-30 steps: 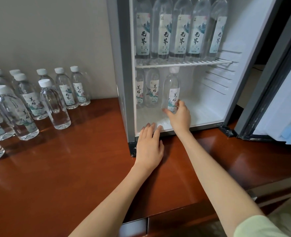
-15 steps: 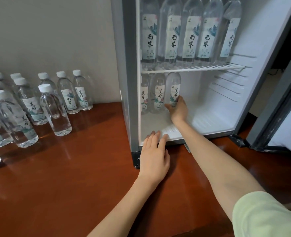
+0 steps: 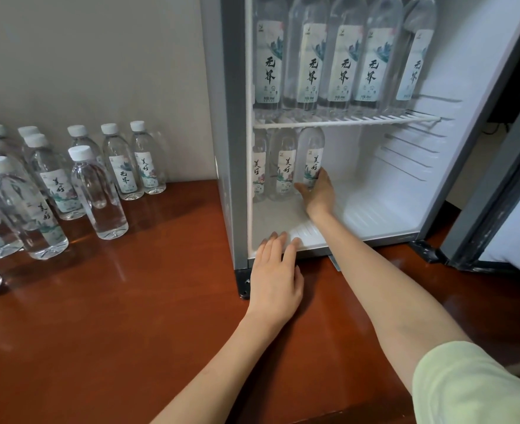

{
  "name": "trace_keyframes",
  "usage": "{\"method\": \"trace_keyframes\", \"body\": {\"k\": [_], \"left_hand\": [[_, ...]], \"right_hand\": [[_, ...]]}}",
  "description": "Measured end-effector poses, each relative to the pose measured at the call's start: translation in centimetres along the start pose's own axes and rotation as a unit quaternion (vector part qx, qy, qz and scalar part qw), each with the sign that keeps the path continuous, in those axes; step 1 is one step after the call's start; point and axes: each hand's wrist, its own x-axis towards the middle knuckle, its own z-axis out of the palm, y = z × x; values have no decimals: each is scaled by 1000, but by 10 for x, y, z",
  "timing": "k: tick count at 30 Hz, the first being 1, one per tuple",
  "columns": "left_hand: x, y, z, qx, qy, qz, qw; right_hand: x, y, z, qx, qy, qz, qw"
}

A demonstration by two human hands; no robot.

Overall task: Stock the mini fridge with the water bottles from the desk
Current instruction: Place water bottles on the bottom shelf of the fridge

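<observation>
Head view is showing the right hand (image 3: 316, 195) gripping a likely weighty, slippery water bottle (image 3: 312, 148) at its label, low inside the mini fridge (image 3: 228, 117), the left hand (image 3: 275, 280) lying flat, grip open, at its front.

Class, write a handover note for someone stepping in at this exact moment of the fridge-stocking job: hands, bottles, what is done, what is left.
Right hand grips the third bottle, upright at the back of the fridge floor, beside two bottles standing there.
Left hand lies flat, fingertips on the fridge's front lip.
Done: upper shelf shows five tall bottles; the lower level has three.
Left: let go, then bring over the desk bottles grouped on the desk left of the fridge.
</observation>
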Motion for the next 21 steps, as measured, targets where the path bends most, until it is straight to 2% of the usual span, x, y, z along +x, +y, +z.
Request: {"method": "trace_keyframes", "body": {"k": [4, 11, 16, 21], "left_hand": [[-1, 0, 1, -7, -1, -4, 1000], [-2, 0, -4, -20, -8, -1, 1000], [-12, 4, -14, -45, -12, -9, 999], [-34, 6, -28, -78, -14, -21, 997]], "right_hand": [[-2, 2, -5, 21, -27, 70, 997], [-26, 9, -20, 32, -21, 62, 997], [-65, 11, -42, 107, -62, 25, 992], [-112, 11, -61, 248, -85, 28, 965]]}}
